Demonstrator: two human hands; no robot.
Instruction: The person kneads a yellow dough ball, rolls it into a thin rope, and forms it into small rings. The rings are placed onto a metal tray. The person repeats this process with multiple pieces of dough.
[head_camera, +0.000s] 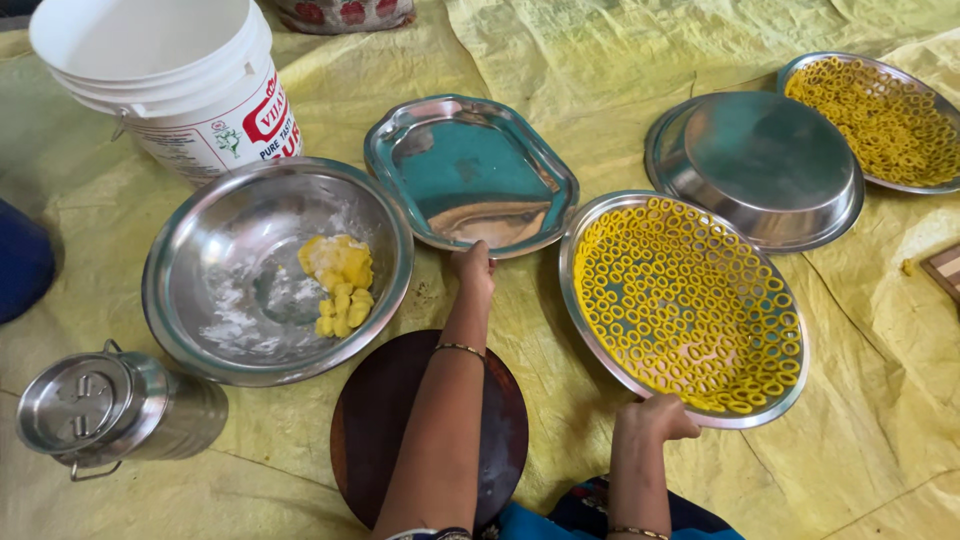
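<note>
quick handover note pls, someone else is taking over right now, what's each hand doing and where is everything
Left hand: fingers on the near rim of the empty oval tray.
Right hand: gripping the near rim of the ring plate, which is packed with yellow rings.
Dough: a yellow lump and small pieces in the floury bowl, far left.
Round board lies under the left forearm.
Done: one more plate of rings sits far right.
Left: the oval tray and the upturned plate hold no rings; dough remains.

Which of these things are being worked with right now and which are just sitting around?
In use: left hand on the empty oblong tray; right hand on the ring-filled plate; dough bowl; wooden board.
Lying about: white bucket, lidded steel can, upturned plate, far ring plate.
</note>
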